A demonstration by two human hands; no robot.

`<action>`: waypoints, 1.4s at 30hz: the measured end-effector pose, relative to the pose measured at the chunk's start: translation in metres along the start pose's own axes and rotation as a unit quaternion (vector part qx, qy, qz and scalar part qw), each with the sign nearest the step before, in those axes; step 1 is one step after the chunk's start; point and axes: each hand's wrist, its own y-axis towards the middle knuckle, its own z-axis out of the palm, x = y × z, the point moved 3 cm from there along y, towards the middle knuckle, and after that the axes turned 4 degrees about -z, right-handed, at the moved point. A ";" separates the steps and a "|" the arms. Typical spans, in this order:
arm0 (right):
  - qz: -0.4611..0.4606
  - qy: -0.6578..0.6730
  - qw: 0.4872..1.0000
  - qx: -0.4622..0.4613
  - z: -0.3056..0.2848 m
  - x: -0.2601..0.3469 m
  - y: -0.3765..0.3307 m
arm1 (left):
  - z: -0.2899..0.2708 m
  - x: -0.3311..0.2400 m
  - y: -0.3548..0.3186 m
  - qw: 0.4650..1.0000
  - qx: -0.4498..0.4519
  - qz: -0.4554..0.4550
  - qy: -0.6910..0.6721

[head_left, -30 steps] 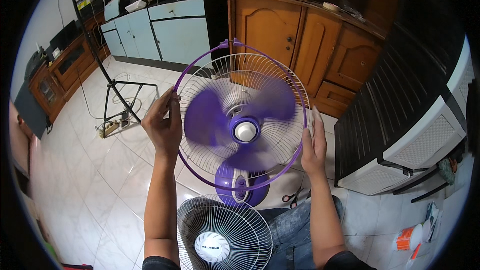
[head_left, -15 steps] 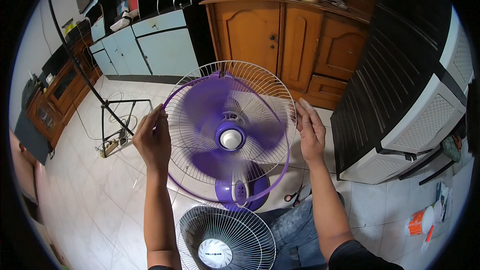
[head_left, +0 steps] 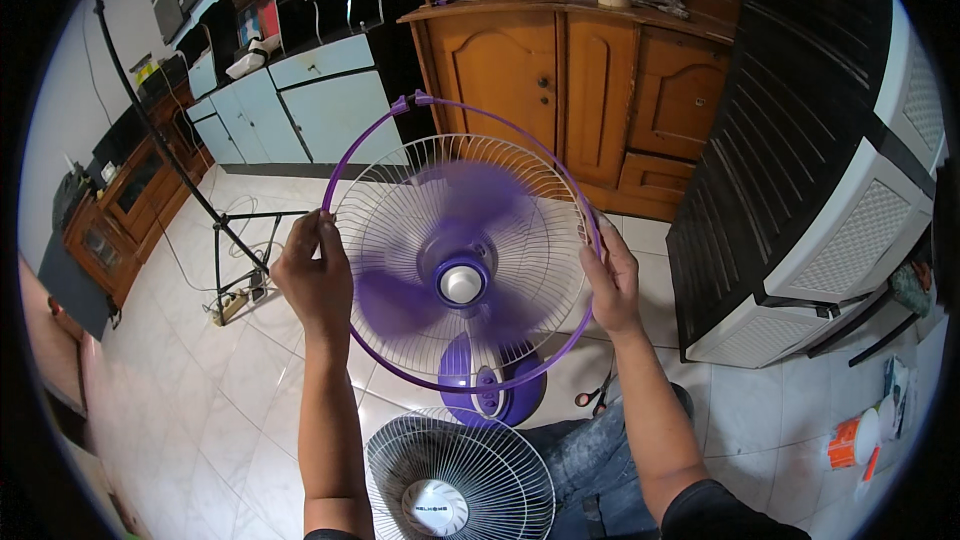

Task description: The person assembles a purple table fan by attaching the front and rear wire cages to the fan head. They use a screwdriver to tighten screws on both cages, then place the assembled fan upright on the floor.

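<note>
Both hands hold the purple plastic rim ring (head_left: 372, 130) around the white wire fan guard (head_left: 530, 190): left hand (head_left: 315, 275) grip closed on its left edge, right hand (head_left: 612, 280) on its right. Between the grips, blurred purple blades (head_left: 400, 300). Below lies a second white wire grille (head_left: 458, 480).

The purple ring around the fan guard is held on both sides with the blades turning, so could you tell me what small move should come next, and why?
Probably keep both hands out at the rim and wait. The blades are blurred, so they are spinning, and the front grille lies off below, leaving them uncovered. The left hand and right hand grip the purple ring at the rear guard.
</note>
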 end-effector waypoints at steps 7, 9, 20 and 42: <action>0.068 0.007 0.997 -0.025 -0.012 -0.008 0.025 | -0.006 0.002 0.003 0.997 0.034 0.075 0.012; 0.080 0.033 0.996 -0.021 -0.017 -0.017 0.025 | -0.011 0.011 0.003 0.998 0.057 0.033 0.011; 0.131 0.175 0.974 -0.060 -0.021 -0.056 0.017 | -0.012 0.052 -0.019 0.940 0.126 -0.145 -0.283; 0.157 0.302 0.939 -0.052 -0.021 -0.072 0.018 | -0.004 0.054 -0.041 0.964 0.068 -0.010 -0.258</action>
